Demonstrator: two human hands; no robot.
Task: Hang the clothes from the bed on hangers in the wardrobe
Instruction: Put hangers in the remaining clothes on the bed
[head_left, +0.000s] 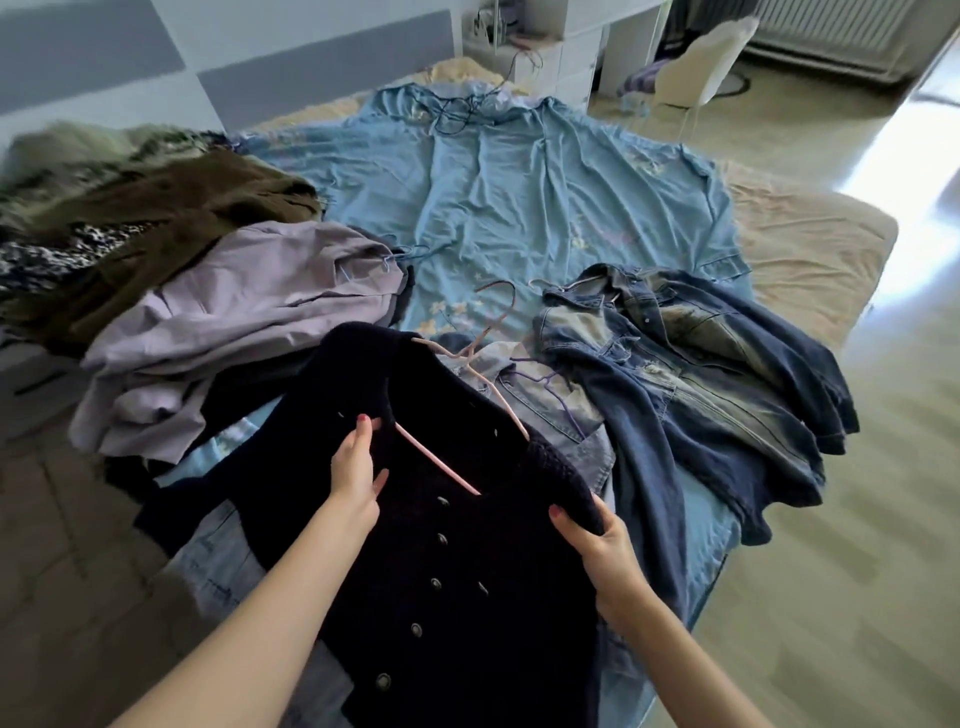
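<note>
Far left on bed (810, 244): heap of olive-brown knit garment (171, 218) over a dark speckled piece, blurred. Next right, crumpled lilac cotton shirt (234, 322) with thin blue wire hanger (400, 254) poking out at collar. Centre foreground: dark navy knitted cardigan with round metal buttons (441, 545), lifted over bed's near edge, pale pink slim hanger (457, 415) threaded through neck, hook pointing away. Left hand (358, 467) on cardigan's left shoulder area, fingers extended along knit, thumb tucked against fabric; grip not clear. Right hand (597, 540) curled around cardigan's right shoulder, pinching knit. Under cardigan, light denim shirt (540, 400) with purple hanger (540, 379). Right: faded dark-blue denim jacket (691, 374) lying flat on light blue sheet (509, 197). Far back right, white chair (696, 73).
</note>
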